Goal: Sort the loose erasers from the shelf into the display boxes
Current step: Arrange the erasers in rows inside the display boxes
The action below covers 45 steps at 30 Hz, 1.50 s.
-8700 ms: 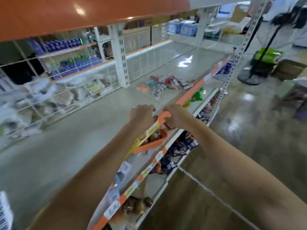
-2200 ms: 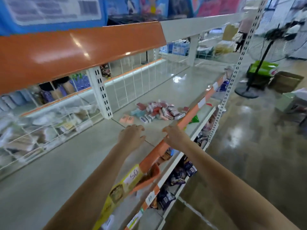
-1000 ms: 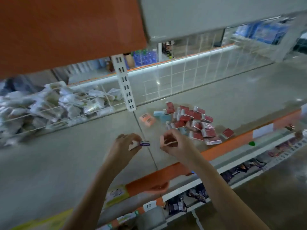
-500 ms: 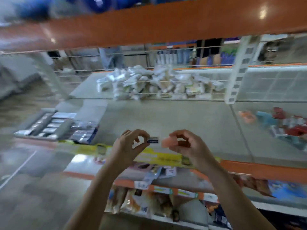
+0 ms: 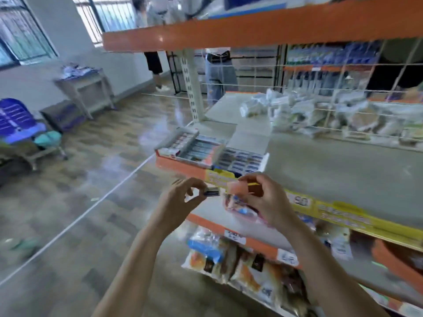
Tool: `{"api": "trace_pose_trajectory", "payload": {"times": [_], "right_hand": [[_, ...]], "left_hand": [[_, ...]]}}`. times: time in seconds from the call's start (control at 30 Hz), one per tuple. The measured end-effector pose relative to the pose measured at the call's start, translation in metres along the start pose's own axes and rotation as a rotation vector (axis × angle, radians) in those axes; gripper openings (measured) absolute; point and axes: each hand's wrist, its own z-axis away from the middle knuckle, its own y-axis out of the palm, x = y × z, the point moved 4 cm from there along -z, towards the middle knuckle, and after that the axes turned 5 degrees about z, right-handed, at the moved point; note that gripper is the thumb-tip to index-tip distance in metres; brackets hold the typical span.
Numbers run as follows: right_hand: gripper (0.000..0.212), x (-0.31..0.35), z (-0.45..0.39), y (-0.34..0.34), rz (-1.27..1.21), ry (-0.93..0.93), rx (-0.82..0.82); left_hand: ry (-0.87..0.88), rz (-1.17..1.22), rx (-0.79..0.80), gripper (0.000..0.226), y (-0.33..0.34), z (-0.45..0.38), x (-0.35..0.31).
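Note:
My left hand (image 5: 180,200) pinches a small white eraser with a dark blue sleeve (image 5: 212,192) between thumb and fingertips. My right hand (image 5: 261,197) holds a pink eraser (image 5: 238,188) at its fingertips. Both hands hover in front of the shelf's orange and yellow front edge (image 5: 229,177). Just beyond them, at the shelf's left end, stand two open display boxes: one with an orange front (image 5: 183,165) holding rows of erasers, and a white one (image 5: 263,161) with blue-sleeved erasers, its lid flap raised. The loose eraser pile is out of view.
White wrapped packets (image 5: 320,113) are heaped behind a wire grid at the shelf's back. Snack bags (image 5: 240,264) fill the lower shelf. An orange upper shelf (image 5: 251,26) overhangs. People stand beyond the rack. A blue chair (image 5: 20,124) and grey table (image 5: 87,81) sit left.
My view has swung left from the loose pile to the display boxes at the shelf's end. Both hands picked up an eraser each and carried them along.

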Motion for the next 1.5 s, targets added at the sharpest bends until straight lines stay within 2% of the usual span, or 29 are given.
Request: {"api": "trace_pose_trajectory", "payload": {"times": [0.23, 0.33, 0.5, 0.6, 0.77, 0.93, 1.07, 1.5], "right_hand": [[0.027, 0.004, -0.067, 0.064, 0.065, -0.016, 0.060], [0.035, -0.001, -0.105, 0.080, 0.171, -0.035, 0.030], [0.029, -0.002, -0.164, 0.088, 0.293, -0.034, -0.056], [0.031, -0.007, -0.187, 0.097, 0.459, -0.041, -0.035], [0.032, -0.019, -0.196, 0.119, 0.701, -0.005, 0.078], [0.031, -0.014, -0.198, 0.127, 0.801, 0.079, 0.072], [0.028, -0.008, -0.197, 0.135, 0.839, 0.139, 0.039], [0.026, 0.000, -0.192, 0.142, 0.906, 0.289, -0.007]], "left_hand": [[0.012, -0.082, -0.028, 0.015, -0.036, -0.033, 0.072], [0.049, -0.111, -0.009, 0.018, -0.045, -0.061, 0.093], [0.078, -0.104, 0.034, 0.015, -0.058, -0.122, 0.119], [0.108, -0.088, 0.054, 0.015, -0.061, -0.151, 0.131], [0.165, -0.052, 0.121, 0.016, -0.054, -0.181, 0.152], [0.307, -0.001, 0.172, 0.016, -0.046, -0.207, 0.164], [0.424, 0.053, 0.241, 0.016, -0.039, -0.223, 0.169], [0.532, 0.140, 0.381, 0.015, -0.007, -0.249, 0.170]]}}
